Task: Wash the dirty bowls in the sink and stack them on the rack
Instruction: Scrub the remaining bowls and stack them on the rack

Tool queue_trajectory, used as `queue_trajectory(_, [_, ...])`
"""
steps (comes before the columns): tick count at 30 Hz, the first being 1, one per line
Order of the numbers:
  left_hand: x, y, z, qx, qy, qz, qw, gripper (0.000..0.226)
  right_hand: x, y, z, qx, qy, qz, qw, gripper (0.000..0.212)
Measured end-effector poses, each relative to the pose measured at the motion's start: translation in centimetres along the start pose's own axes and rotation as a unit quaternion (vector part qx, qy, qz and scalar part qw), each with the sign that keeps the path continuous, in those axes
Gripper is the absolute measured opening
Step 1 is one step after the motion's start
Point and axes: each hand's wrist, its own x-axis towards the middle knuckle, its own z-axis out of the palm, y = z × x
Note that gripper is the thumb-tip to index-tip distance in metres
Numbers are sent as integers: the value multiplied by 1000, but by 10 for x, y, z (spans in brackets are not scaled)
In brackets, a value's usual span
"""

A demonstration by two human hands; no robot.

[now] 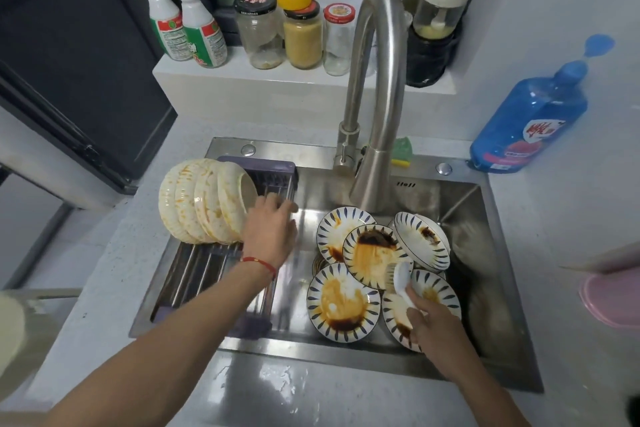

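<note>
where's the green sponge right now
In the head view, the sponge sits on the back rim of the sink, just right of the faucet base and left of the blue bottle.

Left arm is extended forward over the sink (pixel 498 350), wrist banded in red; the left hand (pixel 268 230) is laid back-up at the sink's left side, fingers straight and spread forward. Right hand (pixel 429 322) is held low over the sink's right half, fingers curled round a white spoon (pixel 401 279), forearm angled in from the near-right edge.
</note>
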Motion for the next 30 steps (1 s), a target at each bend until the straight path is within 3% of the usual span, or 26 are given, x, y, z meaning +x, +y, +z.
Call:
queue_trajectory(2, [-11,42,19,-125,-121,-68,982,11,6,3,-4,14,12,9,1000,47])
queue_trajectory(4, [-11,85,48,-238,-239,-138,931,8,13,7,-15,23,33,41,998,45])
queue_trajectory(7, [-2,132,84,-319,-320,-216,866,14,23,22,-33,66,58,91,992,42])
queue_trajectory(13, [29,172,163,-387,-357,-325,786,39,28,41,-59,86,59,81,991,39])
queue_trajectory(15, [35,172,206,-359,-368,-350,783,53,30,47,-62,93,60,78,991,39])
queue_trajectory(17, [41,174,237,-337,-361,-370,787,45,32,55,-65,94,64,82,990,40])
queue_trajectory(22, [49,193,209,-357,-338,-372,788,40,33,66,-68,109,64,72,989,39])
queue_trajectory(26, [40,193,170,-436,-318,-415,732,49,29,61,-79,107,94,60,988,43])
queue_trajectory(30, [11,174,130,-562,-311,-453,618,73,15,51,-92,78,161,55,982,42])
